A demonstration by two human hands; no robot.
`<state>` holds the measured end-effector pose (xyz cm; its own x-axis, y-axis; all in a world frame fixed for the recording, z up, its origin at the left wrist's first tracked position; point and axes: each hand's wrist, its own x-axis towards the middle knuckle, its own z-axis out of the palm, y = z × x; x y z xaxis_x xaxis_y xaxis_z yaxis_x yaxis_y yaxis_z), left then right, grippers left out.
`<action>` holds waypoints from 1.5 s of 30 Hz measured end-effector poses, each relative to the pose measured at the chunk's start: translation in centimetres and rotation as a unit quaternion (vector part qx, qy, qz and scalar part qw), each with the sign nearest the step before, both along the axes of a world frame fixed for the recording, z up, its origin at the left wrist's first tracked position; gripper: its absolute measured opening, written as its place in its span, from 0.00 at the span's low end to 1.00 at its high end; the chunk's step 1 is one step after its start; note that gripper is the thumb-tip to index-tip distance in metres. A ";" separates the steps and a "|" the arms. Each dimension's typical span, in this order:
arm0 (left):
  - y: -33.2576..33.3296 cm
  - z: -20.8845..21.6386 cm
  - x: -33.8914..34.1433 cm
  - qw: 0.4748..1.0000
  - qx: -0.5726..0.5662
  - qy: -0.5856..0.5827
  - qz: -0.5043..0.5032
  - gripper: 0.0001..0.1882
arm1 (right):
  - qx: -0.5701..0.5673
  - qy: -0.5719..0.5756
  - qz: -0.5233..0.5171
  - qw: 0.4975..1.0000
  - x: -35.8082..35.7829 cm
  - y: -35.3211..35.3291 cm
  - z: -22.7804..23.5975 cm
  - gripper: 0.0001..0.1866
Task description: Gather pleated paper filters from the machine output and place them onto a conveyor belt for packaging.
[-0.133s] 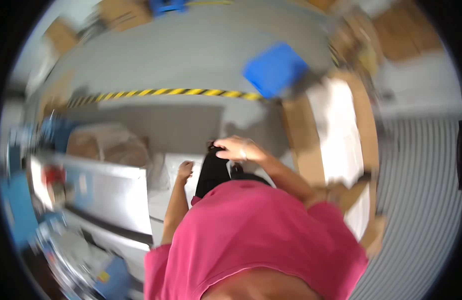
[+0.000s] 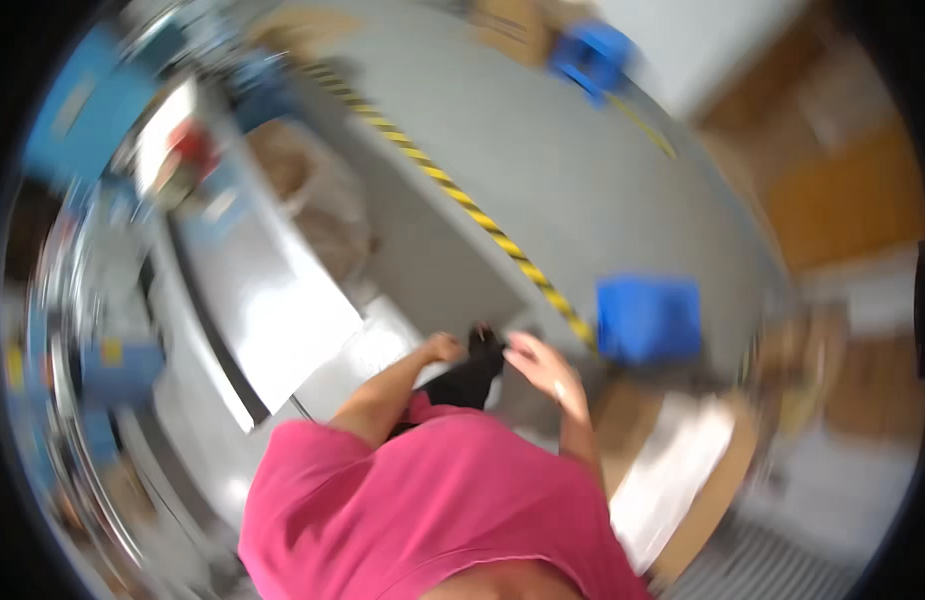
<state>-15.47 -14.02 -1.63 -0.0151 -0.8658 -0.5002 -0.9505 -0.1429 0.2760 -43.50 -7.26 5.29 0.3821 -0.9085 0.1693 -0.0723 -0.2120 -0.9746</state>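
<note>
My left hand (image 2: 444, 347) is loosely curled in front of my body, beside my black trousers (image 2: 465, 382). Nothing shows in its fingers, though the picture is somewhat smeared. My right hand (image 2: 540, 368) hangs on the other side with the fingers loosely stretched, holding nothing. Nearest the left forearm is a shiny metal work surface (image 2: 268, 290). An open cardboard box (image 2: 731, 470) with a white lining lies close to the right forearm.
A blue plastic stool or crate (image 2: 650, 318) stands on the grey floor ahead to the right. Yellow-and-black tape (image 2: 453, 190) crosses the floor. A plastic-wrapped bundle (image 2: 328, 205) sits behind the metal surface. Another blue stool (image 2: 591, 58) and cardboard boxes (image 2: 513, 28) are farther off.
My view has turned left, so the metal surface and floor tape now run slantwise and the room has swung clockwise. Both hands stay in front of me, holding nothing visible.
</note>
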 end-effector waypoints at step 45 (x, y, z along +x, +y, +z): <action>-2.0 14.9 25.8 0.609 -0.426 -0.319 0.589 0.25 | 0.310 0.369 0.351 0.803 26.2 -48.7 -15.8 0.10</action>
<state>10.35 -16.06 13.23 0.8286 -0.0383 0.5586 -0.2801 -0.8922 0.3543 -17.27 -55.91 -10.54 0.6257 -0.2468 -0.7400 -0.7529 0.0571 -0.6556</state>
